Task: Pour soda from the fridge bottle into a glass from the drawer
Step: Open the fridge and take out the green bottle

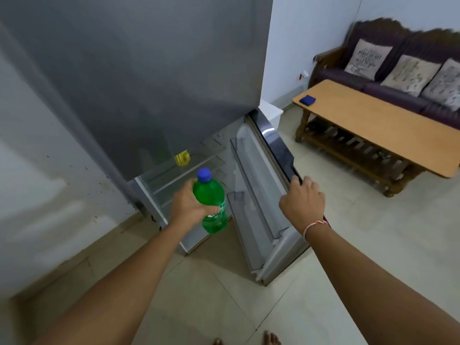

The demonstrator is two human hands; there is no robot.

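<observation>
Bottle out of the fridge, door not yet shut.

Keep the green bottle [212,202] upright, clear of the door shelves [256,195], in front of the open compartment; your left hand [191,204] has its grip wrapped around the body. Your right hand [302,202], fingers curled over the fridge door [276,145] edge, should swing it closed smoothly.
</observation>
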